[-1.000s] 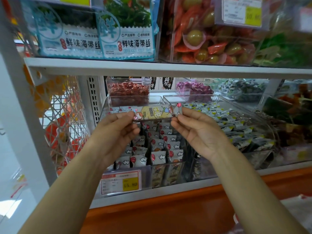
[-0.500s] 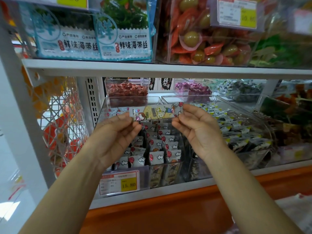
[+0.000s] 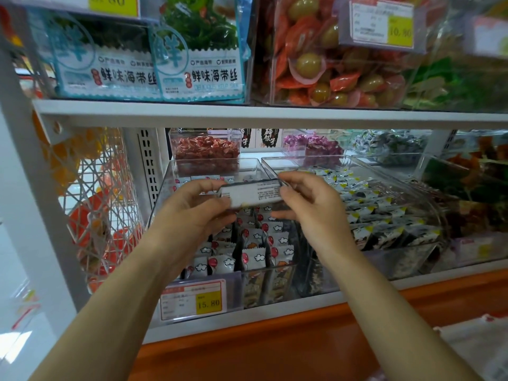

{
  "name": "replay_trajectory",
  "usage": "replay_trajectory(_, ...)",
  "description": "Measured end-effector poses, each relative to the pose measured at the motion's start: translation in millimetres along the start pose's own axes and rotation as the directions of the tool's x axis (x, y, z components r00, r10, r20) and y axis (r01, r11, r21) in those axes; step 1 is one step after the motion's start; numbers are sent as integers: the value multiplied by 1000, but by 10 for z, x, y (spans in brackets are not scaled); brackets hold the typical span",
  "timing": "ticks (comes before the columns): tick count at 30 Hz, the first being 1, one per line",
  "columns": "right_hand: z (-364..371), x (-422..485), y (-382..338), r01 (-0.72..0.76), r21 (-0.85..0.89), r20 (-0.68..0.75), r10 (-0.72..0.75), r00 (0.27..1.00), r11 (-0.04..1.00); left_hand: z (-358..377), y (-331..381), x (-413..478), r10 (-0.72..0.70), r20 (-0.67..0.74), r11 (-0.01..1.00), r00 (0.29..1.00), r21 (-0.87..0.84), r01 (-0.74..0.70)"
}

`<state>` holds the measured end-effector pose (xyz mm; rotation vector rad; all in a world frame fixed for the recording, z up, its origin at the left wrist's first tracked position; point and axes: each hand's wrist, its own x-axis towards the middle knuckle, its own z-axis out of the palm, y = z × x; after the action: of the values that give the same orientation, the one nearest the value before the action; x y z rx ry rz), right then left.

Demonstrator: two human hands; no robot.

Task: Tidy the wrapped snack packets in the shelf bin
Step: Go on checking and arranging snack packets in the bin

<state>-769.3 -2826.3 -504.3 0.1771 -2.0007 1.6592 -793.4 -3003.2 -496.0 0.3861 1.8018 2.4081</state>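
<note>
A long wrapped snack packet (image 3: pixel 251 194) hangs level above the clear shelf bin (image 3: pixel 165 185), its grey printed back facing me. My left hand (image 3: pixel 196 213) pinches its left end between thumb and fingers. My right hand (image 3: pixel 310 204) pinches its right end the same way. Below them the bin holds rows of upright white packets (image 3: pixel 254 257) with red balloon and cloud prints, standing in tight columns. A price tag reading 15.80 (image 3: pixel 193 299) is fixed to the bin's front.
A second clear bin (image 3: pixel 417 188) of dark and yellow packets sits to the right. Smaller tubs of red candy (image 3: pixel 206 152) and purple candy (image 3: pixel 313 145) stand behind. The upper shelf edge (image 3: pixel 275 115) runs just overhead. A white wire rack (image 3: pixel 93 204) stands at the left.
The packet has been turned over: its colourful cartoon front showed before, its grey printed back shows now. Both hands stayed at its ends, at about the same height.
</note>
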Motion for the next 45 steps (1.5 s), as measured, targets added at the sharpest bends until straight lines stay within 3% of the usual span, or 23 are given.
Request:
replay_trajectory(10,-30,2,-24,16,-21,-32,-17,999,1000,-11,20,-51,99,37,938,994,331,-106)
replay_trajectory(14,-38,-11,-32,78,-146,-85,-91,992,986,28,45,-80,123,75,896,990,421,-143)
replay_trajectory(21,-18,-17,-44,111,-209,1,-114,994,972,91,44,-91,93,-24,890,995,451,-73)
replay_trajectory(30,-20,-17,-45,126,-206,38,-121,992,970,-37,122,-67,58,14,890,998,451,-58)
replay_trajectory(40,20,-14,-35,67,-211,-77,-85,993,975,26,70,-98,132,72,837,989,527,-150)
replay_trajectory(45,-5,14,-26,-9,-103,-86,0,996,995,32,48,-94,181,84,812,980,549,-197)
